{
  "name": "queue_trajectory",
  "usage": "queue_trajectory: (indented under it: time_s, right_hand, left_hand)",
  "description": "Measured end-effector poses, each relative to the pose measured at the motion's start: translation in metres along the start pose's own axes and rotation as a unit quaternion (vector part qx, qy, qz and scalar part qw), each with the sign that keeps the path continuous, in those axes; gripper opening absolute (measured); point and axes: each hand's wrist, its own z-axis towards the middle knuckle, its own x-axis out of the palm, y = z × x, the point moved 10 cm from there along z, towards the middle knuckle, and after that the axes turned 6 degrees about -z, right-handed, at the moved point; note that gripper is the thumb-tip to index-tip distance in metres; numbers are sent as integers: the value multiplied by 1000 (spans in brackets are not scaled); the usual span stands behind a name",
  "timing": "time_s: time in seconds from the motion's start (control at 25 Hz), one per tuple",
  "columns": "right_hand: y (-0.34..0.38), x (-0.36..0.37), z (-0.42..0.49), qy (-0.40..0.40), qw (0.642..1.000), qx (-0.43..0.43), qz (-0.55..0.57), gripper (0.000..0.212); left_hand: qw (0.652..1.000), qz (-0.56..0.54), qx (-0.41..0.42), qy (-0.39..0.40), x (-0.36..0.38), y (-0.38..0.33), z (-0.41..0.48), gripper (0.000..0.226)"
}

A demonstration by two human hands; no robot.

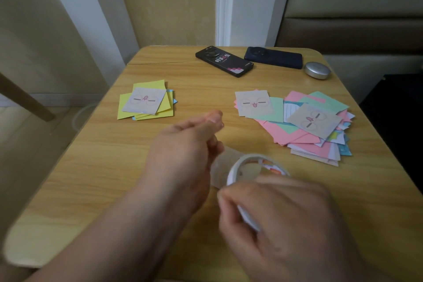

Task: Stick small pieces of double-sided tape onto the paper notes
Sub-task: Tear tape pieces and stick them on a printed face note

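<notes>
My right hand (288, 224) grips a white roll of double-sided tape (249, 167) near the table's front. A translucent strip of tape (223, 165) runs from the roll up to my left hand (185, 153), whose fingers pinch its free end. Both hands are blurred. A small stack of yellow paper notes (146, 104) topped by a grey cartoon-face note lies at the left. A larger spread pile of pink, green and white notes (297, 121) lies at the right, with two grey cartoon-face notes on top.
Two phones lie at the back of the wooden table (103, 178): a black one (224, 61) and a dark blue one (273, 57). A round silver case (317, 70) sits at the back right. A wall and padded furniture stand behind.
</notes>
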Motion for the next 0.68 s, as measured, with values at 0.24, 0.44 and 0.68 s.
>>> queue_trajectory:
  time_s: [0.24,0.44,0.68]
  right_hand:
    - [-91,-22,30,1,987,163,9,21]
    - [-102,22,40,163,973,134,-88,76]
    - [-104,56,34,218,960,52,-167,13]
  left_hand:
    - [995,56,55,65,-27,-40,8,18]
    - [991,59,51,108,-12,-36,-8,8]
    - [991,52,-48,115,-12,0,-19,13]
